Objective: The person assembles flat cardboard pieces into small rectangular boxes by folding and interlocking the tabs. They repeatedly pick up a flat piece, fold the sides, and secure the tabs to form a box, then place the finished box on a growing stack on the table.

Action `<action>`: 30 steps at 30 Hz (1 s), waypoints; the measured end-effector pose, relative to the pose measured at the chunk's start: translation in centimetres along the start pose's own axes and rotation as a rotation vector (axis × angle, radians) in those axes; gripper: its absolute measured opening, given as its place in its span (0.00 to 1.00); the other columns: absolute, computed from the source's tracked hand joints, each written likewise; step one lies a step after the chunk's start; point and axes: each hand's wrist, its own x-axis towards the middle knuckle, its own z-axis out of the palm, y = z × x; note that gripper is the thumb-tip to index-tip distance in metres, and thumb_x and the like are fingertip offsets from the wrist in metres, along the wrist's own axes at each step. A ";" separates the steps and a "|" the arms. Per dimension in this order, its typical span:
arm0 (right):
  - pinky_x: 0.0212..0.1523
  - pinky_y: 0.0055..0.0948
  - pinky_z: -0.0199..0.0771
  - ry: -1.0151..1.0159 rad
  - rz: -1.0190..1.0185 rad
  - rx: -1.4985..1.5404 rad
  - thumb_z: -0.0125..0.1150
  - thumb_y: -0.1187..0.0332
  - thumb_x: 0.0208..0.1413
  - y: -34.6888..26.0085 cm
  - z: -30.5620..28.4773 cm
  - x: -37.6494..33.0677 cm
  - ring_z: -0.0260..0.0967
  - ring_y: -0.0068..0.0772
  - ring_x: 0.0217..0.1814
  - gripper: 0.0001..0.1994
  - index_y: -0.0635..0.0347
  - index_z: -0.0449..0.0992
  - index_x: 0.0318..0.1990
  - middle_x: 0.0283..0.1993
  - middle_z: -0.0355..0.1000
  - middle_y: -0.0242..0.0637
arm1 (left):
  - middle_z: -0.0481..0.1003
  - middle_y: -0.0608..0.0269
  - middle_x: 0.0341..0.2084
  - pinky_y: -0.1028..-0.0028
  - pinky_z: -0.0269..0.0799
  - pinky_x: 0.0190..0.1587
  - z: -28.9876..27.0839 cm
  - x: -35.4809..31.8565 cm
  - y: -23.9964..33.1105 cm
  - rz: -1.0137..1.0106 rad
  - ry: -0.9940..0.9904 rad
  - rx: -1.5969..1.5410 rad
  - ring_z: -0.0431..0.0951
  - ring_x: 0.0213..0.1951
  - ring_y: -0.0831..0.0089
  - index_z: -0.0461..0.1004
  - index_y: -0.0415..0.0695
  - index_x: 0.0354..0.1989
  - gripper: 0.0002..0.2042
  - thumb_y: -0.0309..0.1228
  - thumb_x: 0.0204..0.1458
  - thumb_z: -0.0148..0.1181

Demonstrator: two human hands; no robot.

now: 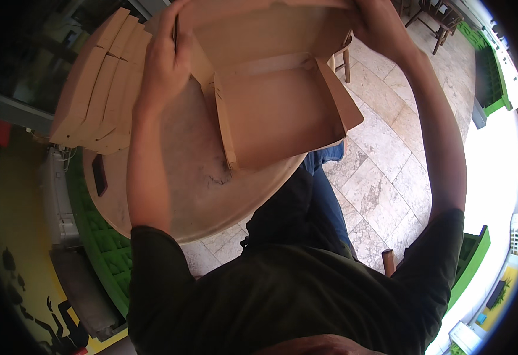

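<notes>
— Where is the box, and how is it held?

— The open cardboard box (276,100) is tilted up over the far part of the round table (176,195), its lower corner just above the tabletop. The left hand (164,59) grips its left wall, fingers curled together and clamped on the cardboard edge. The right hand (377,23) holds the upper right corner; its fingers are mostly hidden behind the flap, so I cannot tell how they lie, only that the hand is closed against the box.

— And the arms?

— Both are stretched forward and raised, the left forearm running straight up from the dark green sleeve, the right one bent outward at the elbow.

— What does the box look like?

— Plain brown, shallow and square, side walls folded up, lid flap standing open toward the top, one front flap sticking out at the right.

— Anything around it?

— A stack of folded boxes (99,89) lies on the table's left side, a dark phone (99,174) near the table's left edge, and wooden chairs (436,18) stand on the tiled floor (383,177).
</notes>
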 end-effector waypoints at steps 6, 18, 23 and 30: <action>0.57 0.49 0.78 -0.010 -0.068 0.061 0.62 0.79 0.51 0.5 0.0 3.4 0.74 0.63 0.59 0.22 0.67 0.77 0.56 0.55 0.77 0.57 | 0.71 0.60 0.66 0.68 0.62 0.71 -0.4 4.6 -2.3 0.091 -0.023 -0.063 0.69 0.69 0.67 0.66 0.45 0.72 0.21 0.27 0.71 0.52; 0.50 0.46 0.84 -0.228 -0.037 0.389 0.73 0.66 0.58 -4.0 -0.9 -7.8 0.81 0.54 0.50 0.29 0.58 0.66 0.63 0.64 0.72 0.48 | 0.69 0.43 0.67 0.57 0.74 0.63 -1.4 -6.8 -0.1 0.294 -0.235 0.135 0.73 0.66 0.43 0.58 0.49 0.73 0.42 0.10 0.48 0.62; 0.50 0.44 0.91 -0.375 -0.032 0.303 0.68 0.46 0.54 -8.0 2.6 -18.0 0.77 0.62 0.61 0.40 0.53 0.56 0.67 0.74 0.59 0.59 | 0.49 0.39 0.77 0.47 0.71 0.68 1.5 -14.6 0.4 0.307 -0.424 0.082 0.61 0.73 0.34 0.53 0.55 0.75 0.51 0.10 0.40 0.68; 0.38 0.37 0.92 -0.227 -0.033 0.241 0.71 0.48 0.55 -8.4 4.7 -19.6 0.82 0.55 0.53 0.35 0.58 0.62 0.62 0.76 0.59 0.57 | 0.40 0.37 0.80 0.43 0.61 0.73 1.6 -16.6 1.9 0.031 -0.505 -0.111 0.46 0.79 0.35 0.53 0.53 0.76 0.48 0.15 0.45 0.69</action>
